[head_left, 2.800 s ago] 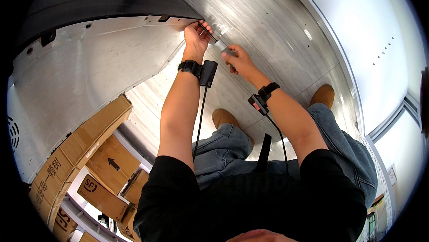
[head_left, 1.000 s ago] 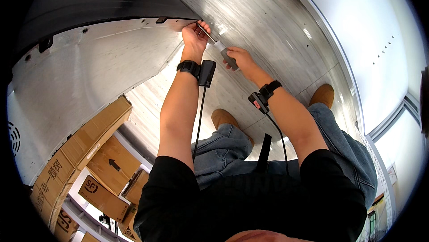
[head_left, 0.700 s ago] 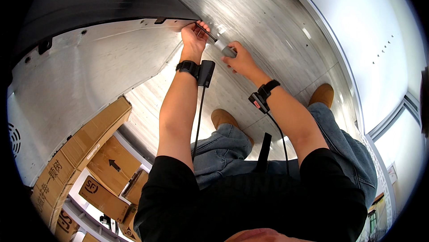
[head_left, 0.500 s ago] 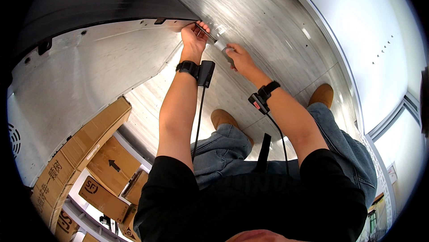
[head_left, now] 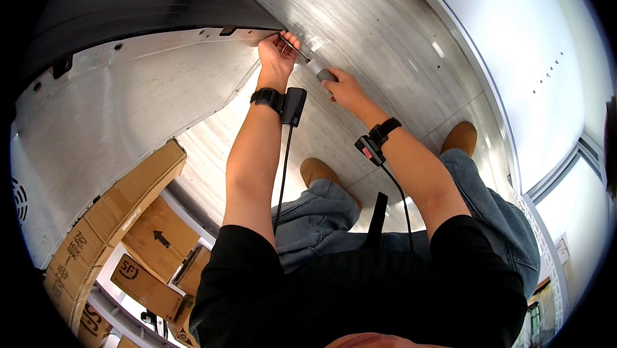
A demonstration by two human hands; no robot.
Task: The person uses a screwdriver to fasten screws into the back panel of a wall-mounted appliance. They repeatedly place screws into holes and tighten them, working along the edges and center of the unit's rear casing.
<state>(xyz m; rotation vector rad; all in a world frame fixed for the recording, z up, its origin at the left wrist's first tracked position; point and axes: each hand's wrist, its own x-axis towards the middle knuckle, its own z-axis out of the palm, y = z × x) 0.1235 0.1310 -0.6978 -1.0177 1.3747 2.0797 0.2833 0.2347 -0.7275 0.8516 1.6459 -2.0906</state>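
A screwdriver with a grey and whitish handle and a dark shaft slants up to the left, its far end at the corner of a large metal cabinet. My right hand is closed round the handle. At the cabinet's edge, my left hand has its fingers curled about the shaft near the tip. What the tip meets there is hidden by the fingers. Each wrist wears a black strap with a small cabled box.
Several cardboard boxes stand at lower left, by the cabinet. A black panel tops the cabinet. My brown shoes rest on the grey wood-look floor. A white wall panel rises at right.
The right hand has turned slightly on the screwdriver handle. The whole scene has shifted a little to the left; the left hand stays at the cabinet corner.
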